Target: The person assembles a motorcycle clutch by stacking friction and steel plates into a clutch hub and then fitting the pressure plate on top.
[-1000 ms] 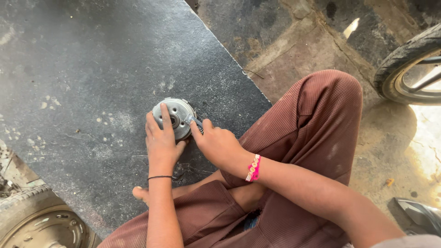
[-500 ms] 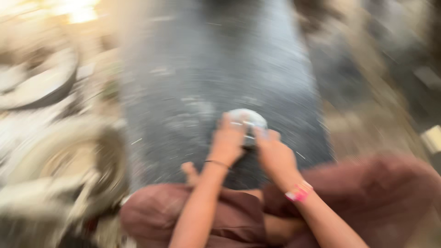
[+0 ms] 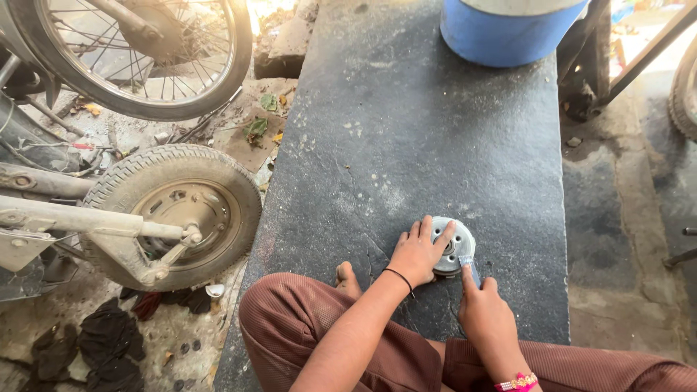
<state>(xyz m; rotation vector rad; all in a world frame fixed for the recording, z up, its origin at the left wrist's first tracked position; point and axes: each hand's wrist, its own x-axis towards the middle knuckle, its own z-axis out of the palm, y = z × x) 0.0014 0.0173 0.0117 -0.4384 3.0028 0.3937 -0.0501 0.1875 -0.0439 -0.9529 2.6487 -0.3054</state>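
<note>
A round grey metal part (image 3: 456,244) with holes in its face lies on a dark stone slab (image 3: 421,131). My left hand (image 3: 420,250) rests on top of it, fingers spread over its left side, a thin black band on the wrist. My right hand (image 3: 485,311) sits just below and right of the part and grips a small slim tool (image 3: 470,267) whose tip touches the part's lower right edge. A pink bracelet circles that wrist. My knees in brown trousers (image 3: 290,327) frame the bottom of the view.
A small tyred wheel (image 3: 181,210) on a metal frame stands left of the slab. A spoked wheel (image 3: 138,51) is at top left, a blue drum (image 3: 508,29) at the slab's far end. Dark rags (image 3: 102,341) lie on the dirt floor.
The view has swung left and lifted, bringing the wheels and blue drum into sight. My hands stay on the metal part; the right hand has shifted lower, to its right edge.
</note>
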